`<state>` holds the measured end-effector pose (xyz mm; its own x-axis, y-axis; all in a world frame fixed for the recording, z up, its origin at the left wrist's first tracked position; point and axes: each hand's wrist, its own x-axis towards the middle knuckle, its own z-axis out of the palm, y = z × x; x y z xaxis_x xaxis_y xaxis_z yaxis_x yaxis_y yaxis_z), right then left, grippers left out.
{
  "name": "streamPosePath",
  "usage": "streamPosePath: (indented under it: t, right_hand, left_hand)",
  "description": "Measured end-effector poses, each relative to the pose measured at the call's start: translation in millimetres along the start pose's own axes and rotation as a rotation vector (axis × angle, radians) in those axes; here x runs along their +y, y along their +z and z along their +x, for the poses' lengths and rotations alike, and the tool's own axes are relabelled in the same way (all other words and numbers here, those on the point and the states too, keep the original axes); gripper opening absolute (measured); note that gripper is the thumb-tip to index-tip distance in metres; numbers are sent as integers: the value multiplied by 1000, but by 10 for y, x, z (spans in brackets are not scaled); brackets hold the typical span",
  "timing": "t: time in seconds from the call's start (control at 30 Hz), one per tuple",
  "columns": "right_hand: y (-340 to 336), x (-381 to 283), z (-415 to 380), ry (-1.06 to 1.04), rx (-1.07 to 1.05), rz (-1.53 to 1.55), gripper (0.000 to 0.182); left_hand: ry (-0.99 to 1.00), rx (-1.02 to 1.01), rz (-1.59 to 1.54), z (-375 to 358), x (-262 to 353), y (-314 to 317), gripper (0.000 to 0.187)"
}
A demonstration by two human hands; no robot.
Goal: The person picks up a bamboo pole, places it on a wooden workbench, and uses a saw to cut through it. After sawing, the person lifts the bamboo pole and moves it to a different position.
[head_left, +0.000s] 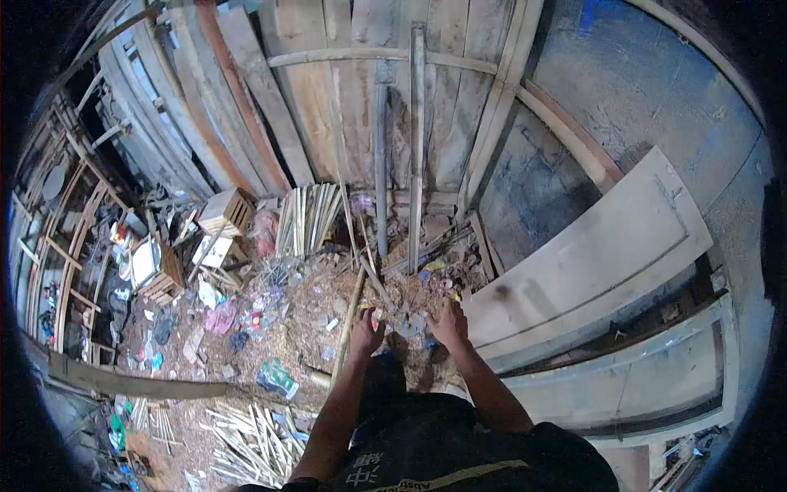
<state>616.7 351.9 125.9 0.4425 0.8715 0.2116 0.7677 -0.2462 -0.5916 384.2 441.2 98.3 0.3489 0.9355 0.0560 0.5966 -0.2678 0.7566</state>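
Sawdust [324, 299] and scraps are lying under both hands. The left hand [366, 332] is pinching a small red-and-white scrap [375, 318]; the right hand [448, 324] is reaching down, its fingers' grip unclear. Slow, careful picking seems wise among splinters.

Single head-worn view, looking steeply down (fisheye), close over littered ground [279, 328], plank wall [361, 107] ahead

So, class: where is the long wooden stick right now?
In the head view, the long wooden stick lies on the littered ground, slanting just left of the left hand, below the bundle of slats.

Blue-painted wall [639, 90], pale grey board [590, 271], brown sawdust floor [303, 303], pink scrap [220, 318].
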Motion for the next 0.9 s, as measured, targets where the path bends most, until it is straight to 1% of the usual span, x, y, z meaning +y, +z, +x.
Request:
streamPosePath:
  t: [0.03,0.1,0.17,0.23,0.27,0.3,0.33,0.37,0.43,0.47,0.5,0.53,0.57,0.6,0.67,0.7,0.77,0.8,0.83,0.9]
  right_hand:
    - [45,42,180,21,-17,-63,65]
    - [118,139,583,64,-46,-193,69]
    - [231,168,1027,42,9,-159,71]
    - [345,134,1386,58,137,-53,72]
    - [337,102,1586,90,78,-130,72]
    - [354,74,1744,102,70,-135,72]
    - [394,45,1937,135,68,-62,72]
    - [439,14,2133,168,66,13,72]
    - [551,20,2478,161,105,-9,71]
    - [600,50,2576,153,138,-35,71]
    - [628,81,2657,144,167,-63,70]
    - [583,108,2782,215,62,-104,69]
    - [553,107,2889,227,55,-108,69]
    - [549,132,2977,185,88,-108,69]
    - [521,203,3217,82,156,-90,70]
    - [534,270,3335,92,148,-92,70]
    - [541,404,3638,56,193,-26,69]
    - [542,451,3759,-71,303,-44,68]
    - [551,480,3877,-74,303,-43,68]
    - [578,541,4131,-5,250,50,66]
  left_hand:
    - [47,5,-6,211,-17,2,50]
    - [14,-46,16,639,10,-20,50]
    - [69,-41,0,1205,-152,74,50]
    - [106,-58,-13,1745,-363,141,49]
    - [212,-4,66,2000,-447,169,49]
    - [311,50,144,2198,-479,177,49]
    - [152,7,2,2339,-169,-23,49]
    - [151,1,4,2567,-124,-47,49]
    - [64,-85,-18,2923,-149,-54,49]
    - [181,-28,55,3079,-191,-37,48]
    - [147,-60,172,3205,-76,-102,49]
    - [168,-41,161,3332,-110,-60,50]
    - [191,-17,148,3459,-131,-19,50]
    - [189,-30,147,3571,-36,-53,50]
    - [97,-99,47,3800,268,-154,50]
    - [90,-111,47,3924,266,-110,50]
    - [186,-58,35,4222,225,24,49]
    - [234,-28,28,4322,198,86,48]
    - [234,-26,29,4439,186,139,48]
    - [258,-3,25,4654,168,226,50]
